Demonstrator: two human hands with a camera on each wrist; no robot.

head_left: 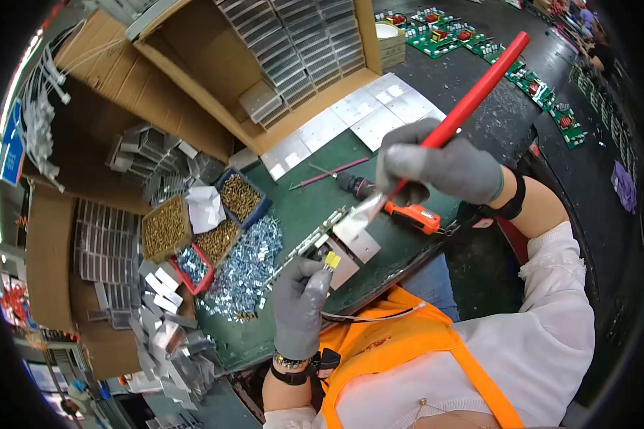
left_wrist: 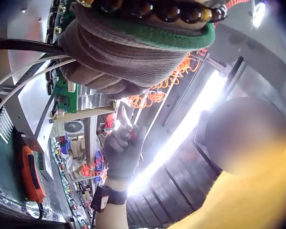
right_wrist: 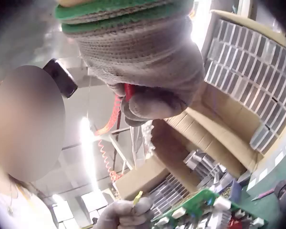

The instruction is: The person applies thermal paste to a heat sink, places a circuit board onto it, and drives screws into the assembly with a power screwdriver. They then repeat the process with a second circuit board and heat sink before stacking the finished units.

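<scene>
Over the green worktop [head_left: 300, 214], left fingers [head_left: 300, 297] pinch a small yellow piece [head_left: 332, 260] and right fingers [head_left: 436, 164] grasp a pale-tipped red brush [head_left: 472, 96].

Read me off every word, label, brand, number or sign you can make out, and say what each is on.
None can be read with certainty.
Blue sign: pale writing, too small and blurred.
Orange tool on the bench: small markings, too small.
Orange apron: red print, blurred and creased.
</scene>
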